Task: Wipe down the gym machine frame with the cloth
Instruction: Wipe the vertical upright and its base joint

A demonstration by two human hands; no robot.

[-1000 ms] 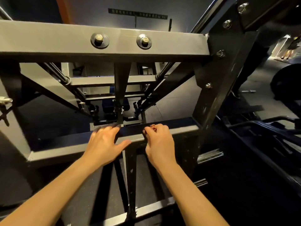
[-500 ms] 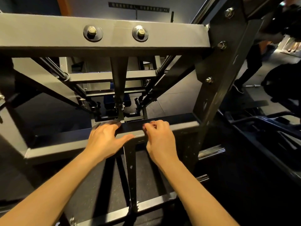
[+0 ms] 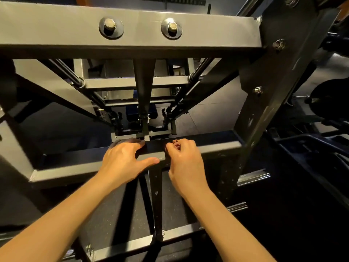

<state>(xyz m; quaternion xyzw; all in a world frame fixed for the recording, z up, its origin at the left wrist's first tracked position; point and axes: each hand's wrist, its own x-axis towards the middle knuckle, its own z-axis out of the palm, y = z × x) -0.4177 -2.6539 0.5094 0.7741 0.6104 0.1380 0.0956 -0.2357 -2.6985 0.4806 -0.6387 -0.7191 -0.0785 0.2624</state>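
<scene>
The gym machine frame fills the view, with a grey top beam [image 3: 56, 29] carrying two bolts. Lower down runs a dark crossbar [image 3: 217, 146]. My left hand [image 3: 124, 159] rests on top of that crossbar, its fingers reaching the far edge and the thumb stretched along the near edge. My right hand [image 3: 183, 159] sits just to the right on the same bar, its fingers curled tight. A small dark wad of cloth [image 3: 167, 155] shows at the left side of that fist, mostly hidden by the fingers.
A slanted upright with bolts [image 3: 268, 87] rises at the right of the crossbar. Diagonal struts and guide rods [image 3: 75, 78] run back to the machine's middle. A vertical post [image 3: 157, 201] drops from the crossbar to a floor rail. More dark equipment [image 3: 324, 103] stands at the right.
Both hands stay at the same spot on the crossbar. The view has shifted slightly, and the person seen at the right edge half a second ago is out of sight.
</scene>
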